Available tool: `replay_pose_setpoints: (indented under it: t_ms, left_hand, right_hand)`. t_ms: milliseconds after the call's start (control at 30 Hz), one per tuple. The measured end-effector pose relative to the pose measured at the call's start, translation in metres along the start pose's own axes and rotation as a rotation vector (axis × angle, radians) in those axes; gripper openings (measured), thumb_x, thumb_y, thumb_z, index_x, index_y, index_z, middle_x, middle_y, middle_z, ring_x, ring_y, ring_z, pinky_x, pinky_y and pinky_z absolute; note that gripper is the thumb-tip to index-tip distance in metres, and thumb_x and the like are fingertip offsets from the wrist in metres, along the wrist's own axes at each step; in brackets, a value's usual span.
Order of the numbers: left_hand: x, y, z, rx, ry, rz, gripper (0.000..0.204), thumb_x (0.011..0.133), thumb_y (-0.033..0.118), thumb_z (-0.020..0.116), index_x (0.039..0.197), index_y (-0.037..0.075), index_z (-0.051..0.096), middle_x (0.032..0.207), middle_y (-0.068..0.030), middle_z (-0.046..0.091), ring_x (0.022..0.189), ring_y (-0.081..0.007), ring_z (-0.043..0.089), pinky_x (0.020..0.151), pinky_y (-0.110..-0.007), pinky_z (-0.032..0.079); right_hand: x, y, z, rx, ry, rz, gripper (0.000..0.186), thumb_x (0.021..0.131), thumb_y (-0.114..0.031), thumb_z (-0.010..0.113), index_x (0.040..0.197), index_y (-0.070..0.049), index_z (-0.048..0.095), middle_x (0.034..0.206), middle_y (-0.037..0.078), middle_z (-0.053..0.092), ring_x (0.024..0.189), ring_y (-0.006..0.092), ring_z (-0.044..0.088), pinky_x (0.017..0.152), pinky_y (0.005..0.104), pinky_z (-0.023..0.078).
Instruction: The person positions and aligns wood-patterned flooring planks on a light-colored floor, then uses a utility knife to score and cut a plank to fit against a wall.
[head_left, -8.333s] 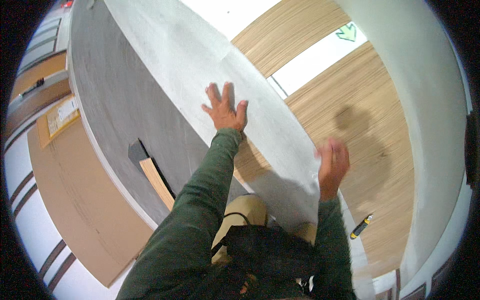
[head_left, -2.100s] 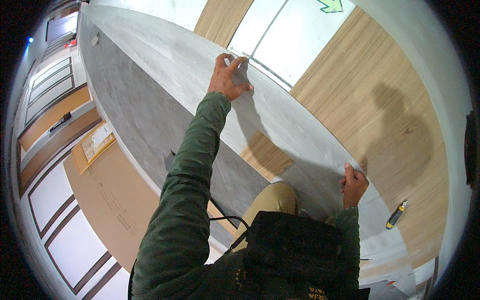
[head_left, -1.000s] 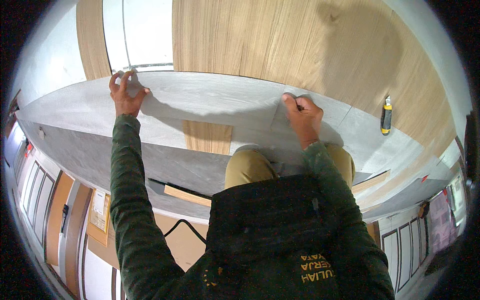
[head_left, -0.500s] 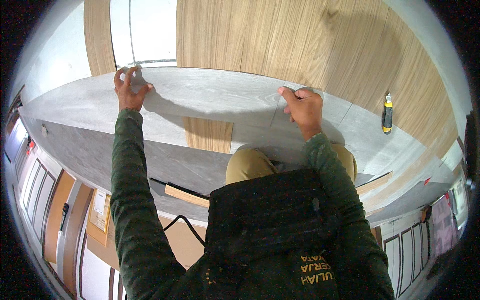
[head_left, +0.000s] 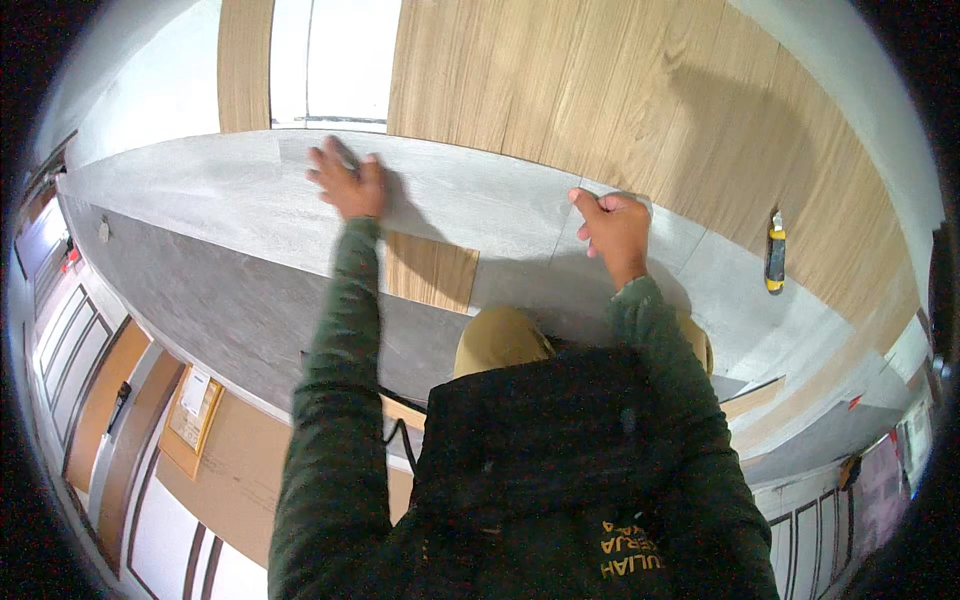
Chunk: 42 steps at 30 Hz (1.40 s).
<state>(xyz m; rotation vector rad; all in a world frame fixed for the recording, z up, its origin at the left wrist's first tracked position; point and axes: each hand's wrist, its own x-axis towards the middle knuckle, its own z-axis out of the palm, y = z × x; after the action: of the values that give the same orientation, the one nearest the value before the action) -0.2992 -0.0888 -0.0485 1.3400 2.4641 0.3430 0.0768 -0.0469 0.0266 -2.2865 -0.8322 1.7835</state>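
Note:
My left hand (head_left: 347, 185) is over the light grey plank surface (head_left: 220, 180), fingers apart and slightly blurred, with nothing visible in it. Its fingertips point toward the far edge of the grey strip, just below a white gap (head_left: 350, 65) between wood-look planks. My right hand (head_left: 617, 232) is at the far edge of the grey strip, beside the wood-look planks (head_left: 540, 90). Its fingers are curled in with the thumb pressed near the index finger; whether anything is between them is hidden. A short wood-look piece (head_left: 440, 275) lies between my hands, nearer to me.
A yellow and black utility knife (head_left: 776, 255) lies on the planks to the right. Darker grey flooring (head_left: 230, 280) spreads to the left. My knee (head_left: 500, 338) is at the near edge. A framed sheet (head_left: 192, 415) and a brown panel (head_left: 235, 460) are at the lower left.
My left hand has left the strip's far edge by the white gap and moved right and nearer, its fingers spreading. My right hand keeps its curled shape. The whole view has shifted slightly.

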Motion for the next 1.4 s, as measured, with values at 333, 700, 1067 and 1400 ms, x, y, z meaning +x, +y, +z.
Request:
replay_pose_setpoints:
  t_ms: [333,700,1067,1400]
  left_hand:
    - [-0.060,0.150,0.031,0.172,0.108,-0.312,0.084,0.090,0.060,0.043,0.155,0.009,0.024,0.161,-0.0254,0.011,0.144,-0.0563,0.001,0.107,-0.076,0.005]
    - [-0.059,0.153,0.034,0.173,0.096,-0.323,0.081,0.091,0.054,0.045,0.154,0.008,0.026,0.162,-0.0233,0.010,0.146,-0.0535,0.000,0.108,-0.075,0.003]
    - [-0.059,0.150,0.032,0.191,0.109,-0.340,0.078,0.093,0.053,0.040,0.154,0.006,0.025,0.162,-0.0243,0.009,0.145,-0.0544,0.001,0.108,-0.075,0.004]
    - [-0.060,0.152,0.038,0.191,0.119,-0.299,0.070,0.095,0.048,0.034,0.154,0.009,0.028,0.161,-0.0235,0.013,0.145,-0.0558,0.006,0.106,-0.076,0.009]
  right_hand:
    - [0.004,0.009,-0.002,-0.079,-0.070,-0.071,0.044,0.086,-0.037,0.073,0.065,0.001,0.064,0.056,0.011,0.062,0.040,0.0145,0.055,0.040,0.0311,0.045]
    - [0.102,-0.185,-0.003,-0.591,0.706,-1.388,0.040,0.100,-0.027,0.049,0.125,0.003,0.054,0.124,0.025,0.058,0.118,0.0346,0.056,0.098,0.0439,0.047]
    - [0.119,-0.169,0.033,-0.886,0.395,-1.259,0.065,0.094,-0.028,0.054,0.143,0.009,0.035,0.152,0.026,0.032,0.144,0.0401,0.026,0.119,0.0514,0.018]
    - [0.117,-0.145,0.011,-0.729,0.395,-1.464,0.036,0.093,-0.017,0.059,0.125,-0.001,0.057,0.127,0.022,0.060,0.120,0.0405,0.055,0.100,0.0453,0.045]
